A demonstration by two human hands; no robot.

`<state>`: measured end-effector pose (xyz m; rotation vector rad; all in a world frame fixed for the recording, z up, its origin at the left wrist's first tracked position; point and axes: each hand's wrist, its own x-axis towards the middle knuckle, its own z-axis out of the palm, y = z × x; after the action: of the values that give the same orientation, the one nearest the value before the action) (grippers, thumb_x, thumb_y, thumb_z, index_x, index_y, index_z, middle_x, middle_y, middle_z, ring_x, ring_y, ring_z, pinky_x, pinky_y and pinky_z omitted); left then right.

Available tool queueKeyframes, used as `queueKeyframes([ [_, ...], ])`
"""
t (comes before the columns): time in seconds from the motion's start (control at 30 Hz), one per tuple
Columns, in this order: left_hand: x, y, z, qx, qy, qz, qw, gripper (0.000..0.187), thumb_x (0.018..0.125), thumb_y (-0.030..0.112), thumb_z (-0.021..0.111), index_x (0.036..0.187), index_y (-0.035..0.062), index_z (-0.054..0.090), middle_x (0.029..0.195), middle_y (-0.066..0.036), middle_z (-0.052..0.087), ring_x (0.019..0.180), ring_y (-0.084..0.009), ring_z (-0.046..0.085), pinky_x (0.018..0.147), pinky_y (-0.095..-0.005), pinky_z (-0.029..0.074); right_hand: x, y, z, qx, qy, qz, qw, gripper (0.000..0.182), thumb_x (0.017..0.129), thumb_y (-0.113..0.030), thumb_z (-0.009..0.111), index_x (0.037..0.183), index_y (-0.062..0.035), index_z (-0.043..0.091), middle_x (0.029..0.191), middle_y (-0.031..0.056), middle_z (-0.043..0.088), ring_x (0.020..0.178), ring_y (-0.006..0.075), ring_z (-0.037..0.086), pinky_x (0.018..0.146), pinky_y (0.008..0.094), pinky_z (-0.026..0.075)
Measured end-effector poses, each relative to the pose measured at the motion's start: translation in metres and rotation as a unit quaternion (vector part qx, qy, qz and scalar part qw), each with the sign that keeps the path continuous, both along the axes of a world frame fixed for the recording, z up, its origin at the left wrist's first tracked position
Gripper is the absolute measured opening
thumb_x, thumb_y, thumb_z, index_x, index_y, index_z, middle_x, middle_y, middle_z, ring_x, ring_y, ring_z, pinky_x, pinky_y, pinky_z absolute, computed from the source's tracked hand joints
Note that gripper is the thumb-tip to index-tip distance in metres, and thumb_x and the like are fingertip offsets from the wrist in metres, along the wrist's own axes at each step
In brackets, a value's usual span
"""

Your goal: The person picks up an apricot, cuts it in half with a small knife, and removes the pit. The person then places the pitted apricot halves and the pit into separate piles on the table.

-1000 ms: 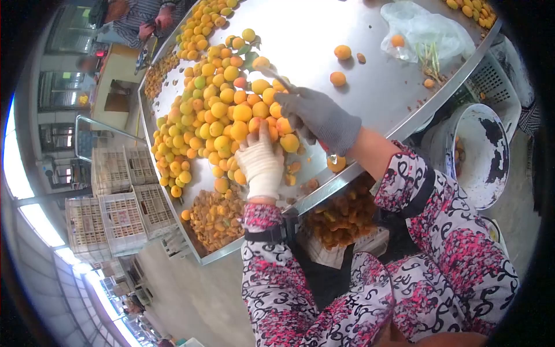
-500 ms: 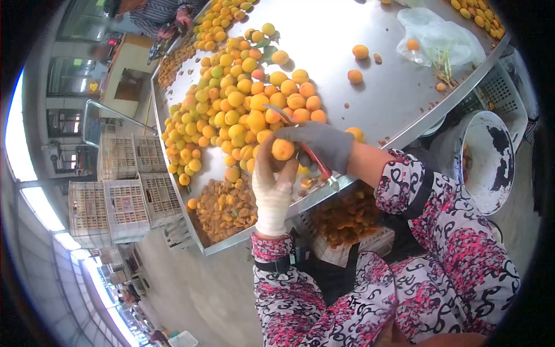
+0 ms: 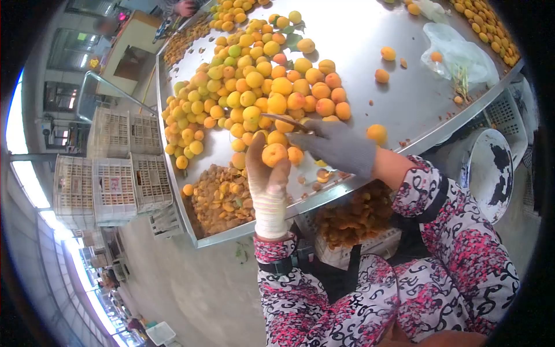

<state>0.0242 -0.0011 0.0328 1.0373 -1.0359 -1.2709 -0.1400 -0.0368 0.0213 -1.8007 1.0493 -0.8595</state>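
Note:
My left hand (image 3: 266, 184), in a stained white glove, pinches an apricot (image 3: 274, 155) between thumb and fingers. Close beside it, my right hand (image 3: 341, 146) in a grey glove is closed around pruning shears (image 3: 284, 120). Their dark curved blade points left above the held apricot; the handles are mostly hidden by the glove. A large heap of apricots (image 3: 248, 81) lies on the metal table (image 3: 358, 110) just beyond both hands. Left of my left wrist is a pile of brownish apricot pieces (image 3: 222, 194).
A clear plastic bag (image 3: 454, 49) lies at the table's right. Below the table edge stands a crate (image 3: 370, 246) of brown apricot pieces. A chipped white basin (image 3: 488, 176) is at right, stacked crates (image 3: 115, 185) at left. Another person's hand (image 3: 185, 7) shows at the far edge.
My right hand has shifted right, slightly away from the held apricot, and the red handles have gone out of sight. The left hand still holds its apricot. The whole view has shifted a little.

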Motion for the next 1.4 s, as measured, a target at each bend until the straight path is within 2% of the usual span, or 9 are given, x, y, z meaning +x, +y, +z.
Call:
queueKeyframes([
  [0.33,0.040,0.007,0.003,0.033,-0.064,-0.067,0.995,0.045,0.082,0.010,0.057,0.126,0.0023,0.048,0.105,-0.001,0.054,0.084,-0.0048,0.047,0.072,-0.0171,0.039,0.003,0.022,0.016,0.060,0.142,0.068,0.986,0.046,0.089,-0.050,0.043,0.090,-0.0058,0.055,0.077,0.0187,0.060,0.073,0.0362,0.060,0.065,0.0436,0.047],
  [0.57,0.031,0.003,-0.013,-0.010,-0.023,-0.036,0.999,0.041,0.082,0.009,0.055,0.122,0.0006,0.050,0.104,-0.006,0.057,0.088,-0.0144,0.056,0.069,-0.0237,0.045,0.019,0.031,0.001,0.062,0.130,0.045,0.989,0.044,0.091,-0.046,0.043,0.089,-0.0034,0.054,0.075,0.0191,0.060,0.072,0.0374,0.060,0.065,0.0449,0.047],
  [0.63,0.028,0.000,-0.035,-0.140,-0.271,0.006,0.952,0.036,0.082,0.008,0.053,0.117,-0.0005,0.053,0.106,-0.012,0.058,0.092,-0.0222,0.059,0.071,-0.0290,0.048,0.021,0.032,0.002,0.055,0.123,0.009,0.991,0.042,0.091,-0.044,0.043,0.091,-0.0036,0.054,0.076,0.0201,0.060,0.072,0.0376,0.060,0.065,0.0451,0.047],
  [0.7,0.006,-0.001,-0.029,-0.097,-0.139,0.036,0.985,0.034,0.087,0.015,0.053,0.117,0.0001,0.051,0.106,-0.016,0.058,0.088,-0.0241,0.059,0.070,-0.0298,0.049,0.024,0.034,0.003,0.059,0.091,-0.012,0.994,0.041,0.091,-0.043,0.043,0.092,-0.0035,0.054,0.075,0.0201,0.060,0.072,0.0379,0.060,0.064,0.0452,0.047],
  [0.77,-0.003,0.003,-0.011,0.117,0.319,-0.036,0.940,0.042,0.091,0.028,0.051,0.123,0.0013,0.045,0.103,-0.016,0.059,0.080,-0.0224,0.058,0.067,-0.0283,0.050,0.028,0.037,-0.004,0.064,0.057,-0.032,0.996,0.040,0.092,-0.042,0.043,0.094,-0.0033,0.053,0.075,0.0202,0.060,0.071,0.0382,0.060,0.064,0.0453,0.047],
  [0.83,-0.002,-0.001,-0.013,0.148,0.342,-0.044,0.927,0.050,0.092,0.040,0.047,0.125,0.0024,0.041,0.097,-0.015,0.060,0.076,-0.0210,0.056,0.064,-0.0271,0.049,0.033,0.038,-0.019,-0.027,0.071,0.018,0.997,0.040,0.092,-0.040,0.043,0.100,-0.0025,0.054,0.077,0.0198,0.060,0.071,0.0380,0.059,0.063,0.0453,0.046],
  [1.23,-0.010,-0.005,-0.009,0.199,0.274,0.098,0.936,0.039,0.092,0.032,0.048,0.117,0.0021,0.048,0.088,-0.009,0.058,0.075,-0.0172,0.053,0.064,-0.0255,0.044,0.039,0.032,-0.042,-0.134,0.039,0.028,0.990,0.030,0.089,-0.023,0.046,0.116,-0.0139,0.056,0.094,0.0156,0.056,0.082,0.0333,0.058,0.070,0.0418,0.047],
  [1.33,0.019,-0.006,-0.021,0.000,-0.216,-0.029,0.976,0.040,0.090,0.033,0.051,0.117,0.0041,0.050,0.088,-0.003,0.055,0.071,-0.0112,0.047,0.065,-0.0248,0.041,0.027,0.018,-0.042,-0.155,0.052,0.025,0.986,0.029,0.092,-0.024,0.042,0.115,-0.0133,0.056,0.096,0.0168,0.055,0.083,0.0341,0.058,0.071,0.0424,0.047],
  [1.4,0.009,-0.001,0.000,-0.004,-0.235,-0.013,0.972,0.037,0.091,0.030,0.048,0.118,0.0039,0.050,0.089,-0.003,0.055,0.072,-0.0111,0.048,0.066,-0.0252,0.041,0.021,0.019,-0.023,-0.117,0.065,0.040,0.990,0.030,0.093,-0.028,0.042,0.112,-0.0104,0.056,0.094,0.0180,0.057,0.083,0.0347,0.058,0.071,0.0428,0.047],
])
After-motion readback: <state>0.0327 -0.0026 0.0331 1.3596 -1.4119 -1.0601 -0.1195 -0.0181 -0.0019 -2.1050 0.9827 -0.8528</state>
